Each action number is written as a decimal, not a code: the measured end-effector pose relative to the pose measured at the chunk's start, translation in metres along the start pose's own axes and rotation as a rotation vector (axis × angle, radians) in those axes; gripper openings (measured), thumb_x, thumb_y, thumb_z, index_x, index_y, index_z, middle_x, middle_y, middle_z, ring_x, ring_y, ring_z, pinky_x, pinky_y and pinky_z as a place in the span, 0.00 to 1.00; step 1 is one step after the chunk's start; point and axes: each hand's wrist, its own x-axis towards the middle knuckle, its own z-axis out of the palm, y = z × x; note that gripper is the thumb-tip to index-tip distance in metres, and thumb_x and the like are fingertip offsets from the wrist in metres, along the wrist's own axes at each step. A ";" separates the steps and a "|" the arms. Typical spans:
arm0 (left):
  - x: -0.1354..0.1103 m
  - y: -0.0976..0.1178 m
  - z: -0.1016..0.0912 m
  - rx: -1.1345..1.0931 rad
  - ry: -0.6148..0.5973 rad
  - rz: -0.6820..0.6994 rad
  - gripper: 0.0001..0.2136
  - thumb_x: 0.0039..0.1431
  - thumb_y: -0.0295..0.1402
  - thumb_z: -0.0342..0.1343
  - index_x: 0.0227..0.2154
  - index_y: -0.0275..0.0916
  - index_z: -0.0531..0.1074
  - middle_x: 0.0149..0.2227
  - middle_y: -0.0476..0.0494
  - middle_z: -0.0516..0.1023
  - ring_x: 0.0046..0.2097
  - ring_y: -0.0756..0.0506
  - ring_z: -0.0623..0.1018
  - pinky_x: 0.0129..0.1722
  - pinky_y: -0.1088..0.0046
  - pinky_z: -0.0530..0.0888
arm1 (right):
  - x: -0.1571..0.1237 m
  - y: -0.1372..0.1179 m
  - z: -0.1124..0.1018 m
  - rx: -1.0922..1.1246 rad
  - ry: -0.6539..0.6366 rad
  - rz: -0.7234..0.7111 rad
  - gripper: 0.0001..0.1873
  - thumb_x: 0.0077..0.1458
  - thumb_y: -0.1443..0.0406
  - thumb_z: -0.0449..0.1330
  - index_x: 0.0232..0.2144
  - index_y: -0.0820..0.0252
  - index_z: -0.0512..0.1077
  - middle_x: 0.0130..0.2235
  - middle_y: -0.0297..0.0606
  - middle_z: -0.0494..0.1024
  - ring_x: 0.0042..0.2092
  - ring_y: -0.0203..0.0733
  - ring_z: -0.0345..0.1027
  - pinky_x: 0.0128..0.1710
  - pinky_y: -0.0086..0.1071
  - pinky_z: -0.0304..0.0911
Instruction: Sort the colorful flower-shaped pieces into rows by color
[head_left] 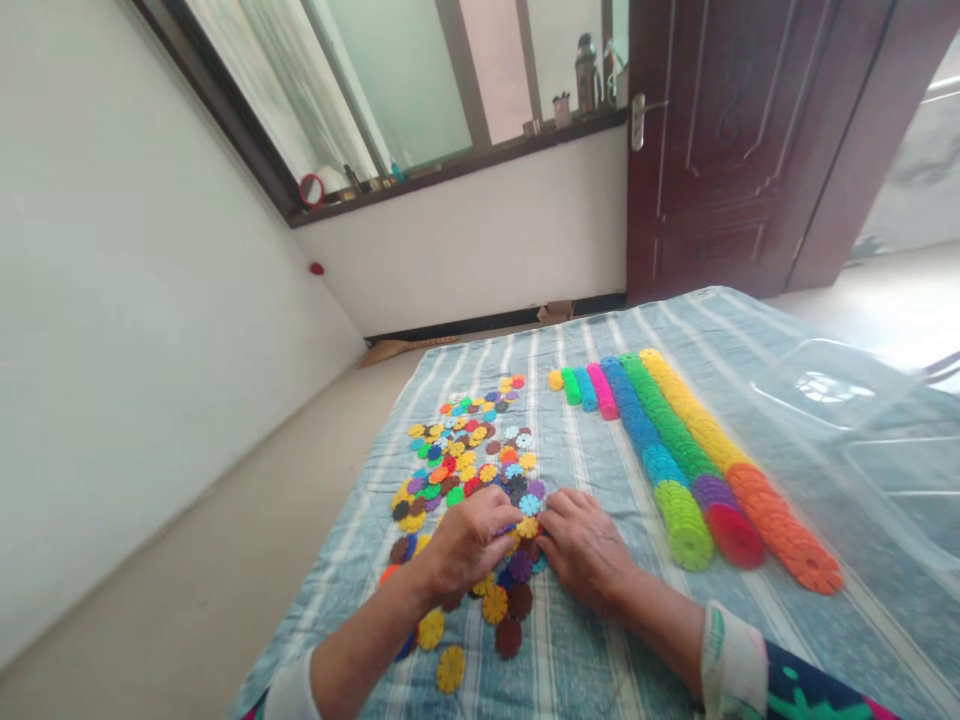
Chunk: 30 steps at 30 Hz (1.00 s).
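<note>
Loose notched plastic discs (451, 463) in many colours are spread over the striped cloth in front of me. Over the near part of this pile, my left hand (474, 538) has its thumb and fingers pinched at the edge of a yellow notched disc (527, 527). My right hand (583, 542) is on the other side of that disc, fingers curled together and their tips close to the disc's edge. What the right fingertips hold, if anything, is hidden. Beneath the hands lie a purple disc (520, 567) and several brown and yellow ones.
Right of the pile lie long overlapping rows of discs: a blue row (634, 420), a green row (667, 415) and a yellow-and-orange row (694, 420). Shorter rows, one of them pink (602, 390), lie farther left. Clear plastic containers (832, 385) rest at the right edge.
</note>
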 end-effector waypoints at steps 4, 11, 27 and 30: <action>0.005 -0.001 0.015 0.159 0.019 0.075 0.06 0.60 0.26 0.52 0.29 0.39 0.72 0.35 0.46 0.74 0.37 0.48 0.73 0.36 0.75 0.69 | 0.000 0.002 0.001 0.015 0.013 -0.006 0.05 0.60 0.68 0.59 0.30 0.58 0.71 0.35 0.37 0.72 0.40 0.44 0.64 0.42 0.37 0.58; 0.008 -0.007 0.022 0.268 0.066 0.162 0.08 0.63 0.27 0.50 0.28 0.38 0.71 0.33 0.45 0.73 0.37 0.48 0.72 0.34 0.76 0.68 | 0.002 0.002 -0.001 0.049 0.028 0.006 0.05 0.58 0.67 0.61 0.29 0.58 0.71 0.34 0.36 0.73 0.40 0.43 0.64 0.42 0.37 0.59; 0.013 -0.008 0.034 0.276 0.210 0.190 0.11 0.64 0.26 0.48 0.26 0.38 0.70 0.30 0.45 0.73 0.34 0.48 0.72 0.34 0.73 0.68 | 0.003 0.008 0.003 0.072 0.050 -0.016 0.06 0.58 0.70 0.59 0.29 0.59 0.70 0.33 0.36 0.73 0.39 0.42 0.65 0.41 0.36 0.59; 0.014 -0.005 0.037 0.315 0.240 0.184 0.11 0.63 0.26 0.48 0.25 0.38 0.69 0.29 0.45 0.73 0.33 0.48 0.71 0.33 0.72 0.68 | 0.003 0.012 0.003 0.106 0.089 -0.005 0.06 0.59 0.71 0.57 0.29 0.59 0.70 0.34 0.36 0.74 0.39 0.41 0.66 0.41 0.35 0.60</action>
